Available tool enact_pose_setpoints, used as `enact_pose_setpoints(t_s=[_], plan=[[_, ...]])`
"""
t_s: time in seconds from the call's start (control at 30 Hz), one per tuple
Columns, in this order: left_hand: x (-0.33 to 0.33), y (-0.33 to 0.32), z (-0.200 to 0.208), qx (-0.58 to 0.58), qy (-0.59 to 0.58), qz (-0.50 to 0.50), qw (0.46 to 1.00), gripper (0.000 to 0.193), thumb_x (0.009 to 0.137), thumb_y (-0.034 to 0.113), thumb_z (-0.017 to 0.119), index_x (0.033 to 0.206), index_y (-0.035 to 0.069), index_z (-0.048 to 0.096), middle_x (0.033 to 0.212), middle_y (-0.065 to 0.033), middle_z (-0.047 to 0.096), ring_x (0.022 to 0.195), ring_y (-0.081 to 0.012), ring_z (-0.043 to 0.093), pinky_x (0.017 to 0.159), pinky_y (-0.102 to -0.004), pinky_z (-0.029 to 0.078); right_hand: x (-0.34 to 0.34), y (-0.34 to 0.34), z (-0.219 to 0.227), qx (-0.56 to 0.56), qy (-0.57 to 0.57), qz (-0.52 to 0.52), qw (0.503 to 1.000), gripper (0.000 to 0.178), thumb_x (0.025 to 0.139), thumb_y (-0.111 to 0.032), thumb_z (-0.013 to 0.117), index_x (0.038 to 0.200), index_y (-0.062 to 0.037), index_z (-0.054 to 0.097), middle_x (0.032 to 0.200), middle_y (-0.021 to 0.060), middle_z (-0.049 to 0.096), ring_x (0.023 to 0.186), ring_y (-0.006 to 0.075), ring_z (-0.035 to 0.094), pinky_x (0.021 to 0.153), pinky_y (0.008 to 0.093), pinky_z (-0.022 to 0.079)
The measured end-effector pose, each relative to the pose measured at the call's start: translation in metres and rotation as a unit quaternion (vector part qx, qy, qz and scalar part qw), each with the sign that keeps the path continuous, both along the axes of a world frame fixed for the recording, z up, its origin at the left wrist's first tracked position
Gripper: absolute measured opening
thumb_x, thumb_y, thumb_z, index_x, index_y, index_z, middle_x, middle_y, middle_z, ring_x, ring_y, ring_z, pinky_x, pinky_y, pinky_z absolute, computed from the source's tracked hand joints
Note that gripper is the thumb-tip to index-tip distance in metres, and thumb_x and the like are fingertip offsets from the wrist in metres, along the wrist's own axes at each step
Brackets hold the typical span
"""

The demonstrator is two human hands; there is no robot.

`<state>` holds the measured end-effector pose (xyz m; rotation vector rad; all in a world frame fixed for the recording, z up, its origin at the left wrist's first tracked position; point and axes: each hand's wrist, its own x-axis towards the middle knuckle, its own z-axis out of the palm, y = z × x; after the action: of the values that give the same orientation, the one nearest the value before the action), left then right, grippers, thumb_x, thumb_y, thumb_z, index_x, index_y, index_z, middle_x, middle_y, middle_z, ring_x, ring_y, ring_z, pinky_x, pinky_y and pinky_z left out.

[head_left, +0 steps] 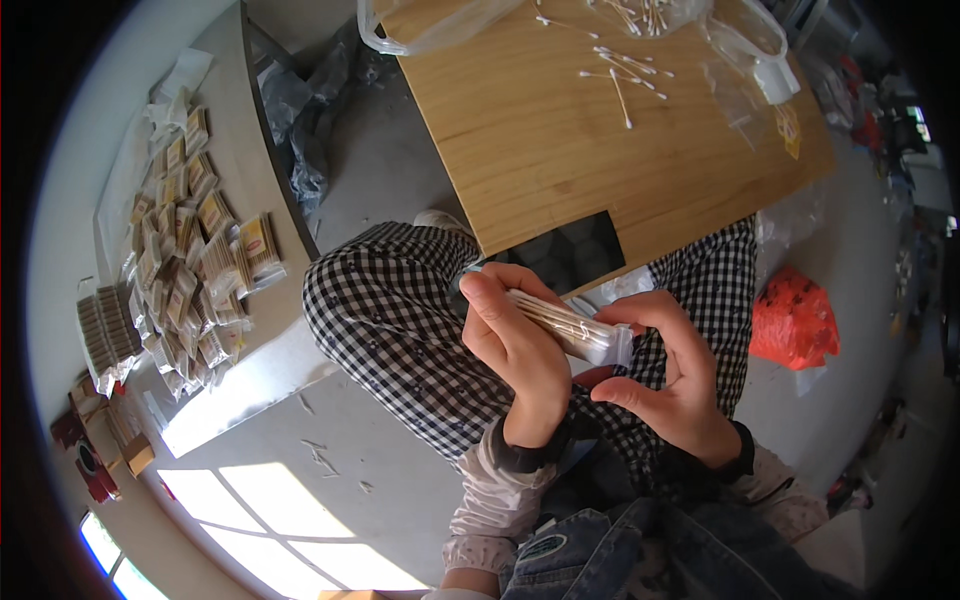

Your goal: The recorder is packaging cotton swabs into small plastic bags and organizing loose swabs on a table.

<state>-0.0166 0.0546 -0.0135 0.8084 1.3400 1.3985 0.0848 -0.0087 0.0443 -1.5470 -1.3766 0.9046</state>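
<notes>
Above my lap, my left hand (520, 345) is closed around a clear plastic packet of cotton swabs (575, 325). The wooden sticks lie side by side in it, with white cotton tips towards the right end. My right hand (675, 375) curves about that end, thumb and forefinger apart. Its forefinger is close to the packet's upper corner; whether it touches cannot be made out. Loose cotton swabs (625, 75) lie scattered on the wooden table (540, 150) in front of me.
Many filled swab packets (185, 260) are heaped on a side table (240, 130) at left. A dark tile-like panel (570, 250) sits at the wooden table's near edge. Clear plastic bags (450, 35) lie at its far side. A red bag (795, 318) stands right of my legs.
</notes>
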Motion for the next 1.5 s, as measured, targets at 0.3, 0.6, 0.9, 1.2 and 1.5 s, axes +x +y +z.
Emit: enact_pose_setpoints(t_s=[0.3,0.6,0.9,1.2,1.5], plan=[[0.011,-0.011,-0.003,0.068,-0.211,-0.239,0.945,0.035,0.097,0.023,0.064,0.121,0.002,0.048,0.105,-0.0104,0.063,0.093,-0.0149,0.061,0.08,-0.028,0.051,0.03,-0.001,-0.017,0.019,0.239,-0.149,0.959,0.022,0.095,-0.01,0.064,0.113,0.0024,0.061,0.107,0.007,0.063,0.088,0.0115,0.057,0.073,0.0254,0.046],[0.034,-0.01,0.006,0.13,-0.071,-0.288,0.946,0.032,0.08,-0.001,0.078,0.105,0.0,0.058,0.103,-0.0097,0.063,0.094,-0.0163,0.061,0.084,-0.029,0.049,0.079,0.005,-0.025,0.001,0.367,-0.141,0.92,0.022,0.098,-0.014,0.06,0.115,-0.0007,0.064,0.11,0.011,0.068,0.095,0.0148,0.064,0.074,0.0261,0.051],[0.042,-0.014,0.013,0.151,0.014,-0.31,0.939,0.03,0.077,0.002,0.081,0.1,-0.001,0.063,0.096,-0.0107,0.069,0.085,-0.0185,0.065,0.075,-0.0283,0.052,0.095,0.002,-0.037,0.082,0.349,-0.123,0.925,0.017,0.091,-0.011,0.068,0.103,0.0016,0.067,0.103,0.0079,0.062,0.097,0.0143,0.059,0.085,0.0277,0.046],[0.039,-0.009,0.015,0.091,0.039,-0.334,0.937,0.04,0.073,0.005,0.084,0.107,0.0,0.064,0.1,-0.0105,0.07,0.091,-0.0233,0.067,0.079,-0.0319,0.053,0.097,0.012,-0.02,0.124,0.134,-0.146,0.972,0.009,0.085,-0.005,0.073,0.091,-0.0001,0.07,0.091,0.0047,0.059,0.082,0.013,0.056,0.071,0.0253,0.045],[0.038,0.036,0.003,0.191,0.139,-0.325,0.916,0.023,0.077,-0.003,0.076,0.098,0.0,0.069,0.102,-0.011,0.07,0.093,-0.0251,0.067,0.081,-0.0318,0.053,0.101,0.053,-0.04,0.227,-0.237,-0.001,0.945,0.018,0.074,-0.004,0.078,0.09,-0.0046,0.07,0.084,0.0062,0.06,0.074,0.0224,0.058,0.058,0.033,0.046]])
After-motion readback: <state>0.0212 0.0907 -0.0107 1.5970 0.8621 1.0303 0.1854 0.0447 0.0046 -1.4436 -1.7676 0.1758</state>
